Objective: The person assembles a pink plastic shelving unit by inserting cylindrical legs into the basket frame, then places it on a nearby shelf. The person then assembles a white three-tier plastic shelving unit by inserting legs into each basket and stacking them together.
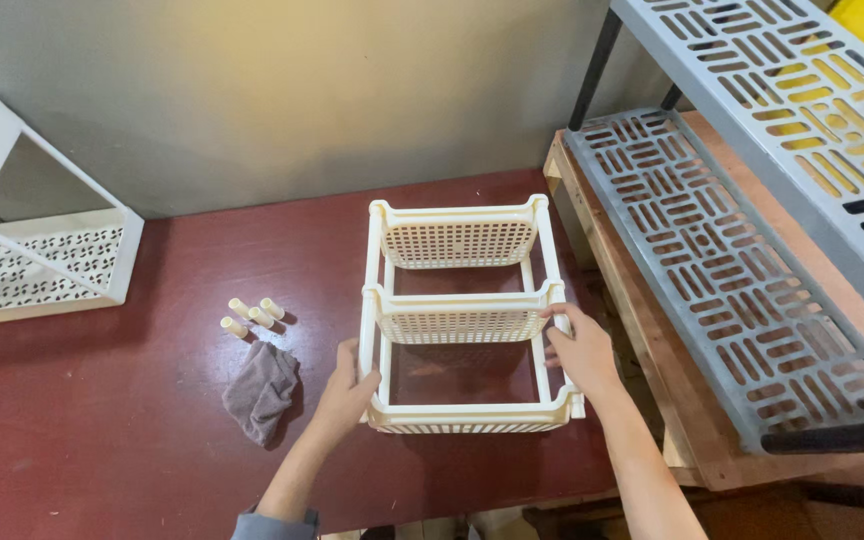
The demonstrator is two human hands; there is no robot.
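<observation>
A cream plastic three-tier basket rack (pixel 459 243) lies on its side on the dark red table (pixel 102 420). My left hand (pixel 345 385) grips its left upright post near the closest tier. On the right upright post my right hand (pixel 580 350) holds on, fingers curled around it by the middle tier. Three small cream plastic pegs (pixel 252 315) lie on the table to the left of the rack. A crumpled grey cloth (pixel 261 390) sits just below the pegs, close to my left hand.
A white perforated corner shelf (pixel 22 240) stands at the table's far left against the grey wall. A grey metal slotted shelving unit (pixel 742 250) on a wooden base stands to the right of the table.
</observation>
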